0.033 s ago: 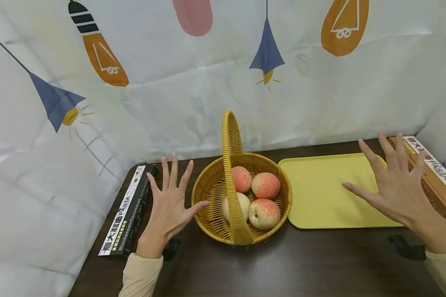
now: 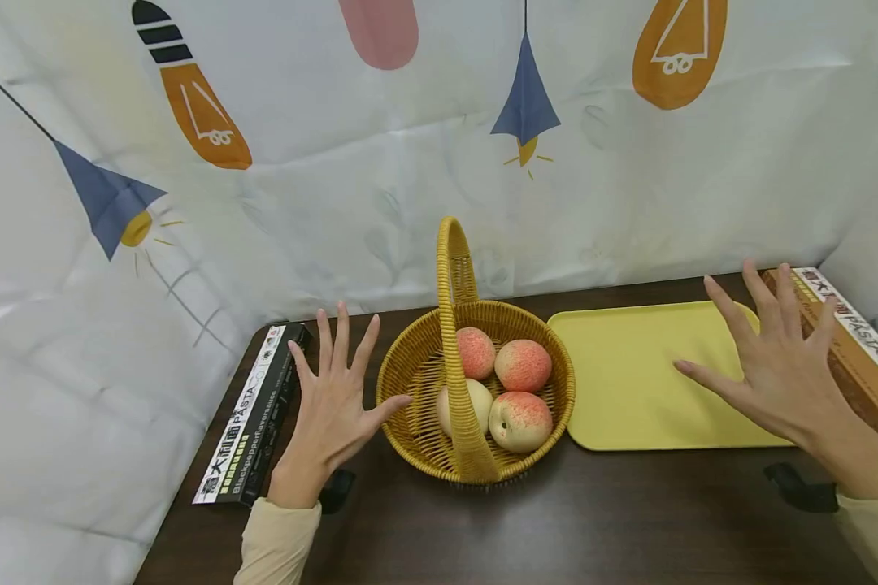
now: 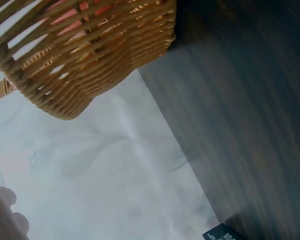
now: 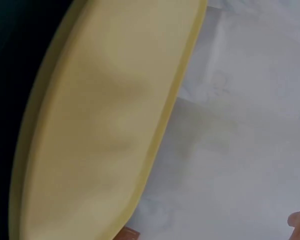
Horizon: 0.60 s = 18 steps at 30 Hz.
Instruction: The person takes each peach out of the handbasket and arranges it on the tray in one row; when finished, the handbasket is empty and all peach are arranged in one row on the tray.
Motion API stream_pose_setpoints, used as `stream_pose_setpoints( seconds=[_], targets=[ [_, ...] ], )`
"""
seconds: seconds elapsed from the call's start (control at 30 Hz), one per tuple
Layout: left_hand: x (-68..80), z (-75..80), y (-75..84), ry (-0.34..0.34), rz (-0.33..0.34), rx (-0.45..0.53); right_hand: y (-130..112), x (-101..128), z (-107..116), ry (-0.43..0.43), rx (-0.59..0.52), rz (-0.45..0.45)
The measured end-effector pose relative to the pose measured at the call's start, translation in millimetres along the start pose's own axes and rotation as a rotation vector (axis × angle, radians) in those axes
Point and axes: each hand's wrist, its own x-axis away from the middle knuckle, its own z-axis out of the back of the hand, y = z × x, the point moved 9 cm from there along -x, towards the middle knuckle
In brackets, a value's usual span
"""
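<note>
My left hand (image 2: 328, 414) hovers with fingers spread just left of a yellow wicker basket (image 2: 402, 406), its thumb reaching over the rim in the head view. Inside the basket lie several peaches (image 2: 523, 366), mostly pink-red; a paler one (image 2: 483, 402) is partly hidden behind the tall handle (image 2: 449, 341). On the other side, my right hand (image 2: 783, 370) is spread above the right part of a yellow tray (image 2: 629, 390). Neither hand holds anything. The left wrist view shows the basket's woven side (image 3: 90, 60); the right wrist view shows the tray surface (image 4: 100, 125).
A black pasta box (image 2: 256, 414) lies on the dark table (image 2: 556, 528) left of the left hand. An orange-brown pasta box (image 2: 856, 349) lies at the right, partly behind the right hand. A patterned white cloth (image 2: 336, 203) hangs behind the table.
</note>
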Motion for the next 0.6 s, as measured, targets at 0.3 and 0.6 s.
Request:
stream_pose_setpoints(
  seconds=[0.3,0.6],
  targets=[
    [-0.5,-1.2,-1.5,-0.025,0.034,-0.001,-5.4,1.5,8.1,0.023,0.024,0.018],
    [5.3,2.6,-5.4,-0.025,0.046,-0.020,-13.4,4.7,15.0,0.015,0.013,0.022]
  ],
)
